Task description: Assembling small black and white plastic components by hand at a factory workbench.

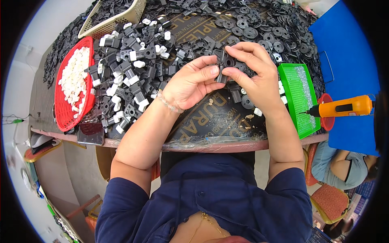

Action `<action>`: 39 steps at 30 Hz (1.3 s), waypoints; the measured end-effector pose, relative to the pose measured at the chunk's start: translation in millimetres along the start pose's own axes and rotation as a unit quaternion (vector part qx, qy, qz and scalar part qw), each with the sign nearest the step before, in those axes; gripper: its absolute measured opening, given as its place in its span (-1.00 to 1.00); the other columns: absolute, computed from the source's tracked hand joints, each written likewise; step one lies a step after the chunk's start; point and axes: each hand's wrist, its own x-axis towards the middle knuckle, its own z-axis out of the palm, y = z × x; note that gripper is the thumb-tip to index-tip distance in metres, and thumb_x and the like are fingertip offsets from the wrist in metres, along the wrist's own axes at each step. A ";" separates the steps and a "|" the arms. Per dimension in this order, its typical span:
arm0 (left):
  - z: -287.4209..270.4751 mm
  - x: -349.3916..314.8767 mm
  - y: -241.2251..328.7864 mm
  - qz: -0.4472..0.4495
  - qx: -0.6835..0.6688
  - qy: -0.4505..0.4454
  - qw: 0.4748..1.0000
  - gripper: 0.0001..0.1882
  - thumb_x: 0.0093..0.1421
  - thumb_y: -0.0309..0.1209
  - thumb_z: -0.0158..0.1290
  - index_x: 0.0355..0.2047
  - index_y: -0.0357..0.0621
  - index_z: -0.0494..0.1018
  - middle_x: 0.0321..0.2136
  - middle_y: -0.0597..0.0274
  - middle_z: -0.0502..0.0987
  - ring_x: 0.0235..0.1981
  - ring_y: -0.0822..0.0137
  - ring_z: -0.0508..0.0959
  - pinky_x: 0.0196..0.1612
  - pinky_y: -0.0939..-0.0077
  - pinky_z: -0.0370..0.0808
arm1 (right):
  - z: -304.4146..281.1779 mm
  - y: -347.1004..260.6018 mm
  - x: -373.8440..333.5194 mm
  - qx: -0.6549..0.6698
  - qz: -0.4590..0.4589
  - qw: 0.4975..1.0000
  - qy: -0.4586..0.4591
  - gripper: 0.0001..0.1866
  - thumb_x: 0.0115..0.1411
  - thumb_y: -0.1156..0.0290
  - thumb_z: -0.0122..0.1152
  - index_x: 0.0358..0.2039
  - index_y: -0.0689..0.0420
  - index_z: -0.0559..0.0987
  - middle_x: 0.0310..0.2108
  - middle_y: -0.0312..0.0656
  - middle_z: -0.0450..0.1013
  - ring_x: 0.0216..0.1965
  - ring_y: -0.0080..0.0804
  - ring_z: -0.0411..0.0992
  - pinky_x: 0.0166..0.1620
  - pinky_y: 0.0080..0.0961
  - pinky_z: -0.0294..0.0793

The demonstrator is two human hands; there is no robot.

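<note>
Over the middle of the table, both my hands meet at a black plastic fitting point(228, 61) with a round hole. My left hand point(188, 83) pinches its lower, tube-like end between thumb and fingers. On its other side, the thumb and fingertips of my right hand point(256, 73) close on the upper edge. Whether the fitting is one piece or two pressed together cannot be made out. Just left of my hands lies a heap of black fittings with white caps point(129, 75). A few black and white pieces point(246, 101) rest below my right hand.
A red basket point(90, 67) of white caps and a dark phone point(90, 134) lie left. A green tray point(288, 87) of small screws, a red cup point(327, 121) and an orange electric screwdriver point(344, 108) are right. Black discs point(243, 24) and a beige basket point(135, 12) lie beyond. Another person point(344, 166) sits right.
</note>
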 end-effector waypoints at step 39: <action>11.2 4.9 0.4 0.177 0.139 0.125 0.966 -0.51 0.18 -0.52 0.20 0.09 -0.11 0.29 -0.18 0.19 0.57 -0.16 0.39 0.57 -0.14 0.49 0.46 | 12.6 7.0 -1.8 0.440 0.305 0.843 -0.046 -0.79 0.20 0.54 0.26 -0.15 0.29 0.53 -0.27 -0.14 0.55 -0.29 -0.45 0.57 -0.20 -0.55 0.60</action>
